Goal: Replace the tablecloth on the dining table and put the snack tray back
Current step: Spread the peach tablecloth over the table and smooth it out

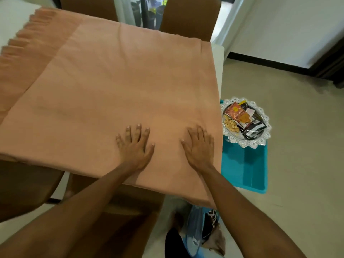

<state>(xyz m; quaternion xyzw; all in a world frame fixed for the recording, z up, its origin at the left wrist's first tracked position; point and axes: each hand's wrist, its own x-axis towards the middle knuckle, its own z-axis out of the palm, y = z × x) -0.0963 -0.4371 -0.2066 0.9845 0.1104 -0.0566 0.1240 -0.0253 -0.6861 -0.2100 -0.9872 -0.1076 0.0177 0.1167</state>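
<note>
Beige floor (297, 164) runs off to the right of the hands, and ahead of them the white tabletop (219, 71) is almost wholly covered by a peach tablecloth (111, 81). Its fringed edge (20, 36) lies far off beyond the left hand. Brown chairs (188, 21) stand at the far side, and another (121, 229) sits under the forearms.

Both hands lie on the cloth near its front edge. The left hand (135, 146) is flat with its fingers spread. The right hand (199, 148), just beside it, is also flat, fingers straight. Neither grips anything.

Just right of the right hand, lower than the tabletop, a silver snack tray (247, 144) rests on a teal surface (245, 164). It holds snack packets (240, 116) and loose nuts (230, 124).
</note>
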